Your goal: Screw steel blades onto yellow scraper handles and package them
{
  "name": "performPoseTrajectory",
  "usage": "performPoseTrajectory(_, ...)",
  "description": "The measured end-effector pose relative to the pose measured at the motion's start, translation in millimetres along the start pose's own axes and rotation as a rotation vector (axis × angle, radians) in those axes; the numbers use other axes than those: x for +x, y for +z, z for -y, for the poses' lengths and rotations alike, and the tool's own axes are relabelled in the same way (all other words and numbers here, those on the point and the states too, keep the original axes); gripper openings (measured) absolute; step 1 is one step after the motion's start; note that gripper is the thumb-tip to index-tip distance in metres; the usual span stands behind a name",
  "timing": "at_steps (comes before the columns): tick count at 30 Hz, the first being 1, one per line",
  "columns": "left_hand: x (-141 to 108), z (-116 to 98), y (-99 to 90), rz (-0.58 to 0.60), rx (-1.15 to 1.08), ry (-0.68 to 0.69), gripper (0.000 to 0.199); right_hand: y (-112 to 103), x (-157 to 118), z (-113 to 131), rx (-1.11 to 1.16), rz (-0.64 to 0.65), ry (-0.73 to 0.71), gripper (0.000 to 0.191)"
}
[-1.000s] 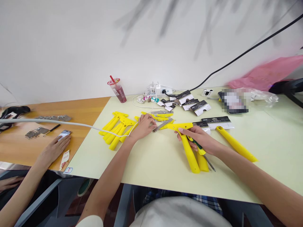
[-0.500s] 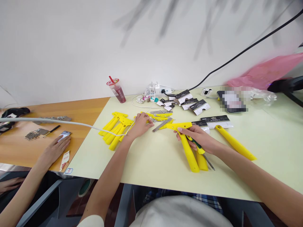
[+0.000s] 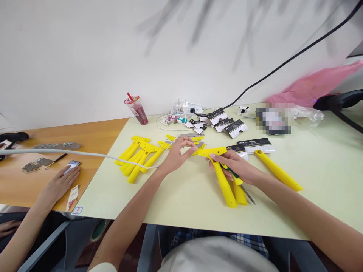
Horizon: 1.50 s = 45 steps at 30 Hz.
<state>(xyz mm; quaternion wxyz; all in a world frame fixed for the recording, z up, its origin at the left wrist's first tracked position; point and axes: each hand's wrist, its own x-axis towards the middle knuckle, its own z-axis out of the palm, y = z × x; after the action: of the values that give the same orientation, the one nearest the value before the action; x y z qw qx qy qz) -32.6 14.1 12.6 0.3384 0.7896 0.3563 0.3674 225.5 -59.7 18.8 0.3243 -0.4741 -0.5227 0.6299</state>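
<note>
My right hand (image 3: 232,166) is closed round a yellow scraper handle (image 3: 224,183) with a T-shaped head, and also holds a green and yellow screwdriver (image 3: 234,174). Beneath it another yellow handle (image 3: 240,193) shows in part. The fingers of my left hand (image 3: 178,153) are bent, with thumb and fingertips near the left end of the scraper head; whether they hold something small cannot be made out. Behind that hand lie yellow head pieces (image 3: 195,139) and metal blades. Several yellow scrapers (image 3: 141,155) rest at the left, and a single yellow handle (image 3: 278,170) lies at the right.
Black and white cards (image 3: 235,128), a power strip (image 3: 187,109), a drink cup (image 3: 138,110) and a pink bag (image 3: 309,88) stand or lie along the wall. A white cable (image 3: 85,153) crosses at the left. On the wooden table, another person's hand (image 3: 58,187) touches a phone.
My left hand has moved right, from the pile of small parts toward the scraper head in my right hand. The whole view has shifted slightly.
</note>
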Motion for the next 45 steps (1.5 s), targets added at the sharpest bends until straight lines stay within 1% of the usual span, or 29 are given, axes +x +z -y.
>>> performPoseTrajectory(2, -4.3, -10.2, 14.4, -0.002, -0.06, 0.05, 0.019, 0.3, -0.4, 0.6, -0.013, 0.007, -0.001, 0.06)
performPoseTrajectory(4, -8.8, -15.7, 25.8, -0.013, -0.044, 0.073, 0.019, 0.4, -1.1, 1.1, -0.033, 0.015, -0.004, 0.06)
performPoseTrajectory(6, -12.0, -17.3, 32.7, -0.028, -0.029, 0.08, 0.019, 0.8, -2.1, 1.9, -0.049, 0.026, -0.003, 0.06)
performPoseTrajectory(8, -13.3, -16.9, 35.4, -0.042, -0.05, 0.079, 0.02, 1.5, -3.3, 3.1, -0.058, 0.04, 0.004, 0.059)
performPoseTrajectory(13, -13.1, -17.0, 35.3, -0.038, -0.126, 0.049, 0.021, 3.5, -5.3, 7.2, -0.052, 0.041, 0.026, 0.06)
performPoseTrajectory(17, -13.4, -17.6, 36.4, -0.054, -0.159, -0.024, 0.024, 5.1, -6.2, 10.9, -0.042, 0.036, 0.041, 0.056)
performPoseTrajectory(24, -12.0, -10.8, 35.7, -0.028, -0.344, -0.118, 0.037, 6.2, -6.1, 10.5, -0.02, 0.014, 0.043, 0.054)
performPoseTrajectory(27, -9.5, -9.4, 31.3, 0.004, -0.391, -0.141, 0.042, 5.2, -6.1, 9.7, -0.038, 0.041, 0.048, 0.058)
performPoseTrajectory(34, -5.3, -10.1, 19.5, 0.16, -0.47, -0.175, 0.043, 3.9, -8.2, 11.7, -0.096, 0.128, 0.054, 0.063)
performPoseTrajectory(36, -5.5, -10.7, 18.5, 0.16, -0.516, -0.206, 0.041, 3.2, -8.0, 10.3, -0.105, 0.138, 0.061, 0.063)
performPoseTrajectory(39, -6.1, -11.8, 18.3, 0.129, -0.554, -0.247, 0.038, 2.2, -7.1, 7.4, -0.105, 0.137, 0.064, 0.062)
performPoseTrajectory(41, -6.4, -11.9, 18.4, 0.119, -0.544, -0.247, 0.037, 2.0, -6.8, 6.5, -0.106, 0.135, 0.059, 0.062)
performPoseTrajectory(45, -6.2, -10.0, 18.8, 0.166, -0.497, -0.202, 0.038, 2.9, -6.8, 7.0, -0.102, 0.124, 0.036, 0.061)
